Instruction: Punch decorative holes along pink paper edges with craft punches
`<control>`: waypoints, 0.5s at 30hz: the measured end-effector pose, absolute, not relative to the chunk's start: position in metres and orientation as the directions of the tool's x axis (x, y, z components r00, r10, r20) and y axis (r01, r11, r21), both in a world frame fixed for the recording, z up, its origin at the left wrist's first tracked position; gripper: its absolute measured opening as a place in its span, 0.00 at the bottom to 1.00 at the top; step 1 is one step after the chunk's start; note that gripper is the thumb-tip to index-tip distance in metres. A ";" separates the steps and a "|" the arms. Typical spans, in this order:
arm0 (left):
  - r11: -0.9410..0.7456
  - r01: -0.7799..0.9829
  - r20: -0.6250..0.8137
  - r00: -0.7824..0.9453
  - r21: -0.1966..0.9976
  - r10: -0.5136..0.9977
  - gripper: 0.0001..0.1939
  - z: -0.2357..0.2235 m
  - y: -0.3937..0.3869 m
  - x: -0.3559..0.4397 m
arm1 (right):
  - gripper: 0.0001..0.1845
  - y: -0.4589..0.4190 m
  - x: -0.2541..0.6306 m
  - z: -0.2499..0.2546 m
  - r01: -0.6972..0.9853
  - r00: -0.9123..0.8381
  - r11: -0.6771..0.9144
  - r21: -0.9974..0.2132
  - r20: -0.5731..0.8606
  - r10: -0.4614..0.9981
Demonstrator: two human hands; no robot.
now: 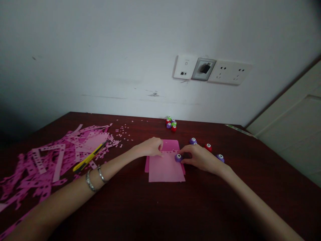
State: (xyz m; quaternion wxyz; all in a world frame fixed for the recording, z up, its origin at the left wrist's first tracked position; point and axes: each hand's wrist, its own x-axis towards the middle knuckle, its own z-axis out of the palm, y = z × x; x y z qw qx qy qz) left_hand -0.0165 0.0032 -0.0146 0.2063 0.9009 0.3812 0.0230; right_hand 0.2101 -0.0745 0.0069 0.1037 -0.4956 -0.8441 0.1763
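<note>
A small stack of pink paper lies on the dark wooden table in front of me. My left hand rests on its upper left edge with fingers curled, pressing the sheet down. My right hand is closed round a small purple paper punch set on the paper's right edge, beside a row of punched holes. Two silver bangles sit on my left wrist.
Loose punches lie behind my right hand: purple, red, purple. A cluster of several punches sits by the wall. Pink punched scraps and a yellow utility knife cover the left. Wall sockets hang above.
</note>
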 end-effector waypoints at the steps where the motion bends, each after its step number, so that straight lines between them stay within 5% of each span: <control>1: -0.617 0.672 -0.139 0.714 0.410 0.686 0.11 -0.014 0.003 -0.016 | 0.13 -0.075 0.210 0.007 0.800 -0.488 0.449 -0.399 0.003 0.873; 10: -0.602 0.632 -0.173 0.746 0.489 0.643 0.07 -0.007 -0.001 -0.015 | 0.13 -0.077 0.206 0.016 0.801 -0.474 0.429 -0.418 -0.005 0.881; 15: -0.603 0.587 -0.112 0.760 0.540 0.640 0.10 -0.001 0.000 -0.015 | 0.20 -0.080 0.210 0.021 0.808 -0.240 0.099 -0.581 -0.170 0.956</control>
